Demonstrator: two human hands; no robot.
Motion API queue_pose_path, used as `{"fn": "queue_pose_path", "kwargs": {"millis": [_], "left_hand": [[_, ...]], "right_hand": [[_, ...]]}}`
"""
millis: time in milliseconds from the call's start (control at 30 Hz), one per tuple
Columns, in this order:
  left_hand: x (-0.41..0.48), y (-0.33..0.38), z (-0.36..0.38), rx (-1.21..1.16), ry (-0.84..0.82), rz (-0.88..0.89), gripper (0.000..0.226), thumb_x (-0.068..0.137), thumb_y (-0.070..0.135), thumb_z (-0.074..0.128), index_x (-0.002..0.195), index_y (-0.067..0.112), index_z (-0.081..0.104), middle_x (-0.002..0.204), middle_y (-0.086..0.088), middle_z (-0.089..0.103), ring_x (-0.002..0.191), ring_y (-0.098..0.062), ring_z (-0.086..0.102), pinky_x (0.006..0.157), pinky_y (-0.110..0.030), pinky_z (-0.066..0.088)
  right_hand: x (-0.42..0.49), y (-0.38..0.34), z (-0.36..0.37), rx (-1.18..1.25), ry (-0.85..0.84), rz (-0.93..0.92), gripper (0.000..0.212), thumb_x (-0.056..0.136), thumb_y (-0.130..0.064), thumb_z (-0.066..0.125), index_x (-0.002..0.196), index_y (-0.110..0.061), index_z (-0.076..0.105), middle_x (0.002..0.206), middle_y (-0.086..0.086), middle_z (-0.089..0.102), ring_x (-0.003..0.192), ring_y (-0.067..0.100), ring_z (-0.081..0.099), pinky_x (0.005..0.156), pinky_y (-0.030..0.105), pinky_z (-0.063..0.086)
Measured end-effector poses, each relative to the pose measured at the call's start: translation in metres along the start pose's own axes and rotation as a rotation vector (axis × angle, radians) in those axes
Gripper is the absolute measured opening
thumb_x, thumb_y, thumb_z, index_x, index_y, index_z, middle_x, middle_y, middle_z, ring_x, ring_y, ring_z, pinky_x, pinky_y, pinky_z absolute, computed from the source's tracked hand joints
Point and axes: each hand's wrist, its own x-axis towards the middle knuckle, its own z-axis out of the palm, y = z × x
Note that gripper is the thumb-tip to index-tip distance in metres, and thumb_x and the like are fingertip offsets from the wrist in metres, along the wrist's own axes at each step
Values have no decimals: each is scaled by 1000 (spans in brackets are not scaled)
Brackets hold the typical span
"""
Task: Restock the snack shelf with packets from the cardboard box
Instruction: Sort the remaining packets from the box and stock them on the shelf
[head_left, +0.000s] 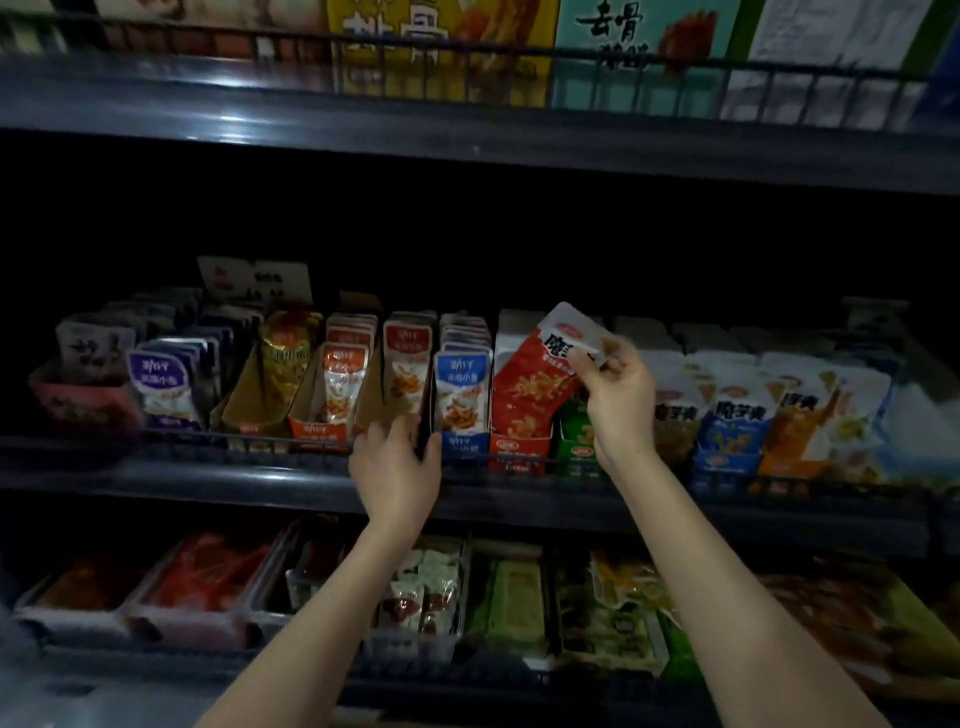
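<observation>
i was looking into a shop: dark tiered shelves (260, 470) with wire rails (649, 78), snack packets (460, 384) ranked in cardboard display trays (311, 428) just beyond the fingers (621, 366), big printed boxes (441, 57) well above them.

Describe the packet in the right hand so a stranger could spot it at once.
Find the middle shelf of the three. Right of centre, the right hand pinches a red packet by its white top. Unlike the upright blue packets to its left, it is tilted.
</observation>
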Motion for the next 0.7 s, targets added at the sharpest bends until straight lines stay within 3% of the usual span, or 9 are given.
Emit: {"fn": "queue_pose_path", "kwargs": {"millis": [167,333,400,500,633,700], "left_hand": [[13,4,21,139,1,6,43,86,45,64,113,11,65,109,-14,64,104,-35,57,86,-42,41],[10,5,34,125,19,-43,46,81,41,72,113,9,68,111,-16,65,110,-38,52,86,-45,38],[12,4,34,119,6,-65,47,82,43,70,117,13,68,116,-13,64,114,-36,49,88,-44,36],[13,4,33,103,8,-78,46,81,45,70,117,15,68,117,-12,64,115,-35,48,88,-43,36],[11,0,36,105,22,-59,47,81,47,69,115,16,69,111,-13,65,112,-36,49,86,-44,36],[12,-1,38,107,26,-60,47,81,47,69,115,16,69,110,-13,65,112,-36,49,86,-44,36]], "right_hand": [[0,25,-5,-151,-49,-25,19,89,-13,63,101,-26,58,95,-11,60,86,-6,57,73,6,44],[6,26,-6,-273,-60,-106,20,88,-12,65,101,-25,58,95,-18,57,86,-10,54,76,3,42],[8,25,1,-384,-137,-128,20,88,-13,65,107,-19,61,102,-13,61,91,-6,54,80,10,42],[8,35,11,-649,-253,-82,36,89,-25,66,122,-15,61,125,-2,61,113,13,56,87,21,41],[3,45,8,-776,-47,-157,47,82,-36,71,124,-20,60,113,1,66,105,22,60,78,29,45],[3,51,7,-787,13,-224,53,79,-38,74,126,-19,58,108,4,65,104,26,58,83,37,47]]}}
